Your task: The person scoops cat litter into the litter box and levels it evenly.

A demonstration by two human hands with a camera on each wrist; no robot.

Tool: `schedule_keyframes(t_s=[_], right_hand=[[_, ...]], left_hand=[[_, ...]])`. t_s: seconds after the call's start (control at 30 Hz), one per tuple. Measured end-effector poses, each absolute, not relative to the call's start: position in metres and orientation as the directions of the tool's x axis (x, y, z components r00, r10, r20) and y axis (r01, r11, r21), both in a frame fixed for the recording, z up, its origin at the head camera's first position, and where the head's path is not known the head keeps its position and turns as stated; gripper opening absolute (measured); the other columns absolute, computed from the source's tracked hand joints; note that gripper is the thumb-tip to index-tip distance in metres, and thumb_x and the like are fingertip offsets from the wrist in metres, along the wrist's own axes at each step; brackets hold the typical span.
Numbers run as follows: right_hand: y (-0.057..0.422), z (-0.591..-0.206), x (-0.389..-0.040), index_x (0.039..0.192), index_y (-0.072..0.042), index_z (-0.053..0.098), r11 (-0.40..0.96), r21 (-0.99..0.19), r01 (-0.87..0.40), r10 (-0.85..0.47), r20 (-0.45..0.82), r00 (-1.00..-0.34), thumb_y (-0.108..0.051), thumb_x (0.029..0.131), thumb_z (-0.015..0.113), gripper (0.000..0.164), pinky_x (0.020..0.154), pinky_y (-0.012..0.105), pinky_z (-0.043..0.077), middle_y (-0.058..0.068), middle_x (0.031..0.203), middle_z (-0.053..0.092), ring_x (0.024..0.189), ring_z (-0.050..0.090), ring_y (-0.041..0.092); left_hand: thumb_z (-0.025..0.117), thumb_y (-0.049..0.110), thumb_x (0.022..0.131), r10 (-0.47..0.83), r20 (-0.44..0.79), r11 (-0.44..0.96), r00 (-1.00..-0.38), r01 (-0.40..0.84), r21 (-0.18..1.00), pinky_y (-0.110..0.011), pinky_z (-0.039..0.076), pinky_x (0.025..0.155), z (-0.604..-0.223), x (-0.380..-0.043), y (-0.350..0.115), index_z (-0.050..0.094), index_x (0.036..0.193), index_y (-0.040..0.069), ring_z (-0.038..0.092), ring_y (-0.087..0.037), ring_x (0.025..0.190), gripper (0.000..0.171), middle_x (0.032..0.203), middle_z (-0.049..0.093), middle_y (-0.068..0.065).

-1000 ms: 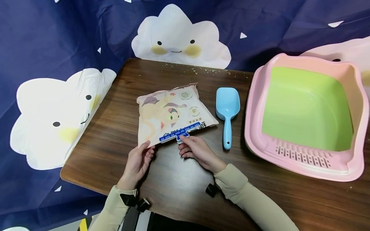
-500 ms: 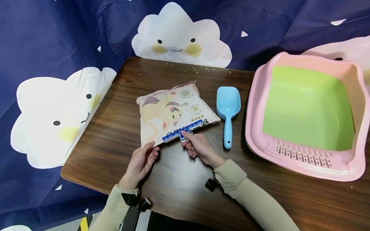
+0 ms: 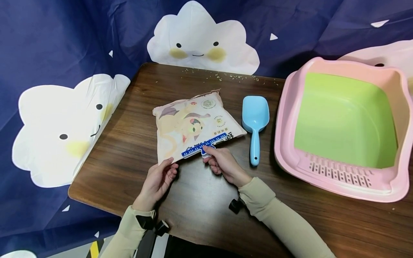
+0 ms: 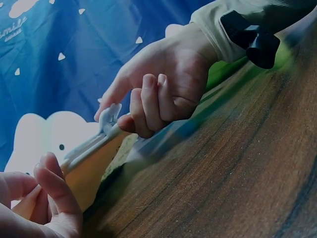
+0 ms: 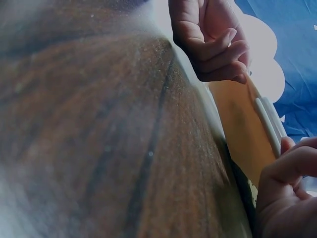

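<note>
A pale plastic bag point(image 3: 175, 130) printed with a cartoon cat lies on the wooden table in the head view. Along its near edge sits a blue-and-white sealing clip point(image 3: 190, 151). My left hand point(image 3: 158, 183) pinches the bag's near left corner between thumb and fingers. With thumb on top, my right hand point(image 3: 227, 165) pinches the clip's handle. In the left wrist view the clip's white side point(image 4: 89, 148) shows between the left hand point(image 4: 52, 208) and the right hand point(image 4: 166, 82). The bag's underside point(image 5: 237, 116) appears orange in the right wrist view.
A light blue scoop point(image 3: 255, 114) lies right of the bag. Farther right stands a pink litter box point(image 3: 280, 139) with a green inside and a slotted front ledge. Small pale bits point(image 3: 237, 77) are scattered along the table's back edge, before a dark blue cloud-print curtain point(image 3: 287, 21).
Both hands have shifted slightly right and away from me, taking the bag's near edge and the clip along. Over the last half second they have hardly moved.
</note>
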State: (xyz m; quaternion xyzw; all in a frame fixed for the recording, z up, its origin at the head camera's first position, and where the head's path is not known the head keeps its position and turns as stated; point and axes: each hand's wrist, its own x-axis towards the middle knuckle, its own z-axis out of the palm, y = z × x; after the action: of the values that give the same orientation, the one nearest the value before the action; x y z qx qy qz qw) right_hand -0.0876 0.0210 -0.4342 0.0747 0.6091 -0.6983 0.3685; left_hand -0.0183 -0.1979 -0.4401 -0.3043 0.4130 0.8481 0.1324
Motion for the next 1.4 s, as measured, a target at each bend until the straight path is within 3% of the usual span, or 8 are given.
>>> schedule_keyframes(t_s=[1.4], right_hand=[[0.0306,-0.4313,-0.086,0.071,-0.005,0.064,-0.051,-0.817,0.575,-0.447,-0.496,-0.744,-0.031,0.096,0.057,0.036,0.038,0.016,0.026,-0.008,0.049,0.045,0.039,0.034,0.003]], left_hand=[[0.051,0.014,0.099,0.026,-0.599,-0.562,-0.8,-0.507,0.653,-0.016,0.05,0.054,-0.4365,-0.0188,-0.2047,0.067,0.083,0.007,0.06,-0.006,0.055,0.024,0.067,0.067,0.001]])
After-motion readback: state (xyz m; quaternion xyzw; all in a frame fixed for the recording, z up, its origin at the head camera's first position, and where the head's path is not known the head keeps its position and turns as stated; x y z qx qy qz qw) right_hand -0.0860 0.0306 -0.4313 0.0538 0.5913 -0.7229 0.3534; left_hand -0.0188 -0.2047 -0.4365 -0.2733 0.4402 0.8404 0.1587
